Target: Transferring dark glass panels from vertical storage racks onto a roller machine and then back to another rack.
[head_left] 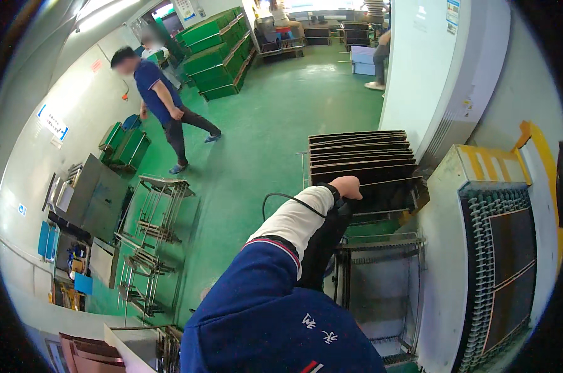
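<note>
My left hand (347, 186), at the end of a white sleeve with a dark band at the wrist, is closed at the top edge of a dark flat panel (388, 196). That panel is the nearest in a row of thin dark panels with brown edges (359, 151), standing on edge in a wire rack (306, 171). The fingertips are partly hidden. My right hand does not show. A thin black cable (288, 196) loops beside my left forearm.
On the right, a machine with rows of small rollers (479, 261) carries dark panels (512, 239). An empty metal rack (381, 292) stands near me. Metal trolleys (148, 248) stand left. A person (163, 102) walks beyond, near stacked green bins (216, 59).
</note>
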Action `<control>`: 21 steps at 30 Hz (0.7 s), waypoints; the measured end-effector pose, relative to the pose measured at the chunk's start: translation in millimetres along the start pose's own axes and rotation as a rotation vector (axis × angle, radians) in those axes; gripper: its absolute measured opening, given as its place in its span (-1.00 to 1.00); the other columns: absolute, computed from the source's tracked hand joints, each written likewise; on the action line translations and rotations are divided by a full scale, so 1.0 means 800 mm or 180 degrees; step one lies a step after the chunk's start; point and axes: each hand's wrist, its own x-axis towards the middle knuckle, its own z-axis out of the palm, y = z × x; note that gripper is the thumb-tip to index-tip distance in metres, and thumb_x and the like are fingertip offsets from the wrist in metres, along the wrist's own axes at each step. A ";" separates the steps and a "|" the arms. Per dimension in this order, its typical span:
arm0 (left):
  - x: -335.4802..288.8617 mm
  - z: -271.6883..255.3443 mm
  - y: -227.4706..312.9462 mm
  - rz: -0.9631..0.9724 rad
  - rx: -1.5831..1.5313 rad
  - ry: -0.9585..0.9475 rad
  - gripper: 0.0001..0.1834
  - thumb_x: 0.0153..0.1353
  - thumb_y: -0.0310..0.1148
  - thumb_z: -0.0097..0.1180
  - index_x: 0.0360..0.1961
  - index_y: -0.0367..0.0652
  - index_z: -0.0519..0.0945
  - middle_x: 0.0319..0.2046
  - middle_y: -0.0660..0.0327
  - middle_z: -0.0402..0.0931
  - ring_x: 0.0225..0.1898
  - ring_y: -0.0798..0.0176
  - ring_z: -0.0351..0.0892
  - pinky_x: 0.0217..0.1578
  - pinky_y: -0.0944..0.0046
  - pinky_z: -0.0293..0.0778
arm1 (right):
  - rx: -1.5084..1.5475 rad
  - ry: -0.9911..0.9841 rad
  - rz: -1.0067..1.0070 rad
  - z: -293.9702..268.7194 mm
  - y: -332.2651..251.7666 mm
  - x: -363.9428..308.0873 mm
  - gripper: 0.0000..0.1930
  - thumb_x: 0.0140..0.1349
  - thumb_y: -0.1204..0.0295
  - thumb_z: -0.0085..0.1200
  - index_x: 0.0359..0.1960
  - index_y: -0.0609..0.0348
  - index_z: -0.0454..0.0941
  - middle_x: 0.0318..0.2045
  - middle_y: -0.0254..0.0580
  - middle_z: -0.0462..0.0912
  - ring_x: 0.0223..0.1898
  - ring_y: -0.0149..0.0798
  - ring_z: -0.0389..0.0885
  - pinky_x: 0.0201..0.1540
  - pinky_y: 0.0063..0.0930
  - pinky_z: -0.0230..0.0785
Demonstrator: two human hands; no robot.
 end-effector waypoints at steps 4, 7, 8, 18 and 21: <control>0.002 0.001 -0.003 -0.0001 0.0010 -0.0004 -0.50 -0.05 -0.01 0.26 -0.25 -0.25 0.70 -0.24 -0.05 0.64 -0.15 -0.11 0.61 -0.13 0.01 0.53 | -0.0025 -0.0052 0.0004 0.003 0.006 0.002 -0.57 0.21 0.18 -0.05 0.06 0.11 0.46 -0.08 0.12 0.58 -0.13 0.18 0.59 -0.11 0.01 0.42; 0.004 0.007 -0.013 -0.0012 -0.0017 0.0057 -0.50 -0.07 -0.01 0.26 -0.27 -0.24 0.70 -0.26 -0.04 0.64 -0.18 -0.11 0.62 -0.15 0.00 0.54 | -0.0036 -0.0102 -0.0014 0.004 0.009 0.005 -0.58 0.21 0.19 -0.04 0.06 0.11 0.46 -0.10 0.12 0.59 -0.13 0.18 0.59 -0.11 0.01 0.42; 0.005 0.009 -0.016 -0.0029 -0.0021 0.0072 -0.50 -0.08 -0.01 0.26 -0.28 -0.24 0.70 -0.27 -0.04 0.65 -0.19 -0.11 0.62 -0.16 0.00 0.54 | -0.0048 -0.0119 -0.0023 0.004 0.009 0.006 -0.58 0.21 0.19 -0.04 0.05 0.11 0.46 -0.10 0.12 0.59 -0.14 0.18 0.59 -0.11 0.01 0.42; -0.004 0.001 -0.007 -0.0065 -0.0096 0.0037 -0.51 -0.07 -0.02 0.26 -0.28 -0.24 0.70 -0.29 -0.04 0.64 -0.20 -0.12 0.62 -0.17 0.00 0.54 | -0.0071 -0.0170 0.0008 0.010 0.024 0.006 -0.59 0.19 0.21 -0.01 0.03 0.12 0.48 -0.14 0.13 0.60 -0.15 0.18 0.59 -0.12 0.01 0.43; -0.007 0.002 -0.009 -0.0069 -0.0137 0.0126 -0.52 -0.05 -0.02 0.26 -0.28 -0.24 0.70 -0.28 -0.04 0.64 -0.19 -0.12 0.62 -0.16 0.00 0.53 | -0.0105 -0.0196 -0.0008 0.013 0.029 0.007 -0.60 0.19 0.21 0.00 0.02 0.12 0.48 -0.15 0.13 0.61 -0.16 0.18 0.59 -0.13 0.01 0.43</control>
